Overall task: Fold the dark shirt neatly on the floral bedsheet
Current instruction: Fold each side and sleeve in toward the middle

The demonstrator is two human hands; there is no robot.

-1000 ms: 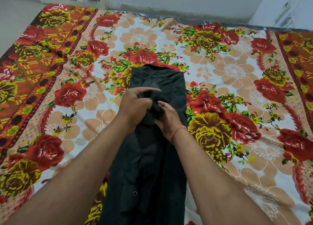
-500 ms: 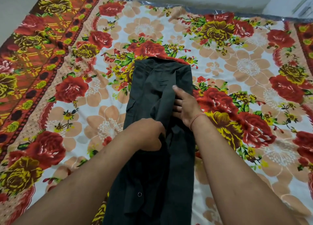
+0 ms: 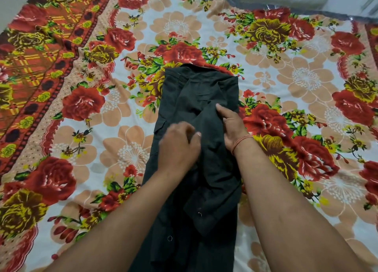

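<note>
At centre frame, the person's left hand [image 3: 179, 143], blurred, fingers curled on cloth, seems to pinch the dark shirt [image 3: 196, 149]. At its 3 o'clock, the right hand [image 3: 232, 124] presses flat, fingers spread. Soft and limp, the shirt lies as a long strip on the floral bedsheet [image 3: 81, 128], best gripped along folded edges.

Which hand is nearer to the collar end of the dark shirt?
Right. The right hand lies farther up the dark shirt, toward its collar end; the left hand rests lower, mid-shirt.

No readable text, labels, brands or numbers anywhere in view.
</note>
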